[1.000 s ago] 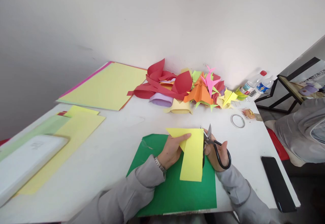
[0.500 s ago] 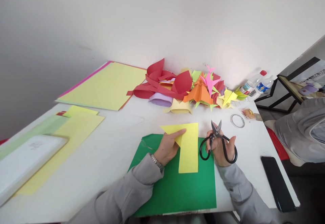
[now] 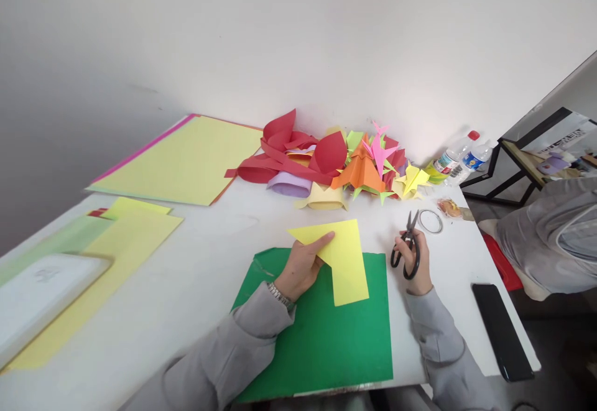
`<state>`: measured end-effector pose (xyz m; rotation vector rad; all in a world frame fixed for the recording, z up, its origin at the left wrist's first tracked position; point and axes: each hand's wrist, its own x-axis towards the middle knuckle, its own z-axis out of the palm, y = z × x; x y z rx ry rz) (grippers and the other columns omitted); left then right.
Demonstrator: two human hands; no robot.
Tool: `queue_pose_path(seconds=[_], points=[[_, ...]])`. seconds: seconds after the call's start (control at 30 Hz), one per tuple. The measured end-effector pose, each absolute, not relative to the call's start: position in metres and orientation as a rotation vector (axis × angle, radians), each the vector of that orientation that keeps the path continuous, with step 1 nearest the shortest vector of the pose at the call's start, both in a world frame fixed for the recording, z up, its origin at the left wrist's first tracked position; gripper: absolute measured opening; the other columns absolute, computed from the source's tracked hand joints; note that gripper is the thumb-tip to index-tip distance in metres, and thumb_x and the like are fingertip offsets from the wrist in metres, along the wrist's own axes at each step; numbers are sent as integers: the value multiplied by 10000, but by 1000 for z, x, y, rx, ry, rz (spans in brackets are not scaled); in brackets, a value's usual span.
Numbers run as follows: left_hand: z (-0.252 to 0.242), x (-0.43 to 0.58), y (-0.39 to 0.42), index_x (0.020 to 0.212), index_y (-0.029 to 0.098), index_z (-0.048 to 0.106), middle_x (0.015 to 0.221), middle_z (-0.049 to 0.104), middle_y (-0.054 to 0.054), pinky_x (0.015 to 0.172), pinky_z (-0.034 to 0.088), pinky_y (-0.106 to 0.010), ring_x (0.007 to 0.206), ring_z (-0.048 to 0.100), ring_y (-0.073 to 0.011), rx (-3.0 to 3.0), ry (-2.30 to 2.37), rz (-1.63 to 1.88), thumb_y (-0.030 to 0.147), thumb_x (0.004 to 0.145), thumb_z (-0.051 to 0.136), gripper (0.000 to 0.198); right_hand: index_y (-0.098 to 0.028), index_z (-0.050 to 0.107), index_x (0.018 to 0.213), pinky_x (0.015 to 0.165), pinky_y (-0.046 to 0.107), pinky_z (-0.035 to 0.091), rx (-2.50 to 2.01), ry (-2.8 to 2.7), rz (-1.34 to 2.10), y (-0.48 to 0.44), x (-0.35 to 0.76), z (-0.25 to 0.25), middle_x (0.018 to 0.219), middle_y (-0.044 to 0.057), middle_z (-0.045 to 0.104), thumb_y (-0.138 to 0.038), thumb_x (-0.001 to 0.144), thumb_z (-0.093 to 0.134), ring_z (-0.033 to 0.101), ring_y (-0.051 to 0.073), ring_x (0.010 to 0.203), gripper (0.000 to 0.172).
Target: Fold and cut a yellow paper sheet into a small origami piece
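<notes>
My left hand [image 3: 301, 268] pinches a folded piece of yellow paper [image 3: 351, 268] between thumb and fingers, above a green board [image 3: 342, 342]. The paper has a pointed flap to the left and a straight strip hanging down on the right. To the right of the board, my right hand [image 3: 422, 268] is closed around black-handled scissors [image 3: 409, 243]. Their blades point up and stand slightly apart, away from the paper.
Folded paper pieces, among them an orange one [image 3: 360, 171] and red bands [image 3: 280, 165], lie by the wall. Large yellow sheets [image 3: 181, 159] are at left, near a white box-like object [image 3: 46, 299]. A phone [image 3: 502, 330], tape roll [image 3: 430, 221] and bottles [image 3: 452, 156] are at right.
My right hand has moved right with the scissors and turned them; the blades are closer together and the handles drawn in. The yellow paper has tilted slightly in my left hand.
</notes>
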<state>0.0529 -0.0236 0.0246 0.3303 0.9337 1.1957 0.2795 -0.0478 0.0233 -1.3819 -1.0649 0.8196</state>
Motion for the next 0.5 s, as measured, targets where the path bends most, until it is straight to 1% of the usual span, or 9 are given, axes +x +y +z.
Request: queue_pose_path(seconds=[0.1,0.17,0.23,0.3,0.37,0.4,0.5], points=[[28,52,-22,1018,132,664,1042,712,-106,706,598,-312,860,690,-236,334,927,1201,154,640,777,395,-172,554,1047,664,330,455,-1581,-1059,482,-39,304,24,886,40,563,-419,705,681,534,160,674,441],[29,51,-22,1020,126,662,1041,712,-105,687,598,-297,837,690,-220,332,919,1200,141,650,767,384,-152,587,1089,667,336,465,-1702,-1024,247,-33,320,23,994,85,545,-423,661,696,521,164,691,519],[30,51,-21,1029,129,658,1035,714,-100,677,598,-290,821,690,-210,333,909,1197,137,658,760,385,-138,606,1129,740,359,480,-1797,-993,32,-29,332,20,1073,118,514,-393,660,674,517,167,699,538],[28,51,-20,1054,137,649,1027,716,-93,678,599,-292,817,691,-207,345,893,1197,137,659,758,410,-103,607,1158,791,372,479,-1928,-977,-73,-27,337,13,1105,146,493,-369,658,654,536,198,764,568],[25,51,-19,1079,140,640,1018,719,-87,695,597,-291,823,692,-204,366,874,1202,128,644,768,454,-80,604,1168,831,380,464,-2045,-1033,-85,-25,336,3,1125,162,487,-349,668,631,557,238,864,568],[23,51,-19,1088,141,636,1016,720,-85,711,595,-292,830,692,-204,381,859,1206,121,630,777,480,-79,607,1166,841,382,457,-2082,-1088,-96,-24,334,-1,1122,163,494,-333,673,618,557,257,914,554],[19,49,-18,1093,136,632,1002,724,-82,738,587,-292,845,692,-205,429,818,1204,103,583,805,540,-108,608,1169,844,401,435,-2150,-1240,-189,-21,330,-11,1132,167,527,-321,722,571,553,285,978,497]])
